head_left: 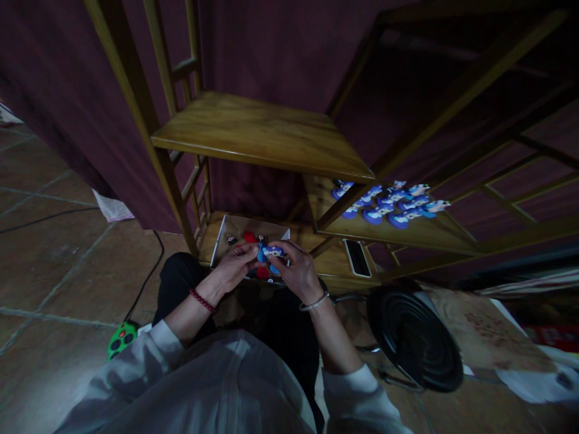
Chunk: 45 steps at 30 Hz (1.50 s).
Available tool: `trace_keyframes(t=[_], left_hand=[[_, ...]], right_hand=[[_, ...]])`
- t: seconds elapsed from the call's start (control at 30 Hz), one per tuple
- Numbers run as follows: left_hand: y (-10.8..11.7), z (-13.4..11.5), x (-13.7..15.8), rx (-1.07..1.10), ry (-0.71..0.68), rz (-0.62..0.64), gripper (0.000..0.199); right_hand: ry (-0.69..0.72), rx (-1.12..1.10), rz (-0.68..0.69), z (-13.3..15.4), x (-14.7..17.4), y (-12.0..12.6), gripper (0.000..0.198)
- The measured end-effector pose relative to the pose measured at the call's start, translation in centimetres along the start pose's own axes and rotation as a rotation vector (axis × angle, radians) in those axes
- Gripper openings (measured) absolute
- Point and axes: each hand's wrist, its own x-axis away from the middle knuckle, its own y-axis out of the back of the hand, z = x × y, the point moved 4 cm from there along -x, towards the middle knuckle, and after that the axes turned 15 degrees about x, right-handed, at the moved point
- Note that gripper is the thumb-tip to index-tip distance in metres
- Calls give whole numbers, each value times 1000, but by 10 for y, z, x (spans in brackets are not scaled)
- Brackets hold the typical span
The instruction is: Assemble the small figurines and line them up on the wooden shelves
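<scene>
A wooden shelf [266,129] stands against a dark purple wall [54,78]. On a lower board at the right, many little blue and white figures [391,205] lie close together in rows, near the front edge of that board. A phone [357,258] lies flat on the lowest board, near its front edge. A round black thing [414,337] with rings on it sits on the floor at the right. A small green gadget [121,339] with buttons lies on the brown tile floor [45,259] at the left. A thin black cable [149,271] runs to it. A bit of paper [113,208] sticks out at the bottom of the wall.
</scene>
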Motion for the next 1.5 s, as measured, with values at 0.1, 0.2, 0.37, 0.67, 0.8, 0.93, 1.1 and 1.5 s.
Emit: trace_keyframes(t=[0.1,0.2,0.37,0.67,0.8,0.93,1.1,1.5], left_hand=[[-1,1,0,4,-13,-10,24],[0,2,0,29,-39,-20,25],[-2,2,2,49,-47,-10,25],[-9,-2,6,23,-60,-8,27],[-10,-3,7,23,-63,-5,30],[-10,-3,8,24,-66,-20,31],[-11,-2,9,14,-80,-6,35],[-11,-2,9,-4,-85,-9,35]], right_hand=[[-5,11,1,0,0,1,18],[-22,25,0,0,0,0,19],[-37,35,-11,1,0,1,18],[-69,57,-44,6,1,4,19],[-93,60,-38,7,1,4,19],[-105,66,-35,9,1,5,20],[-122,65,-49,9,2,4,21],[-169,76,-62,9,1,4,19]])
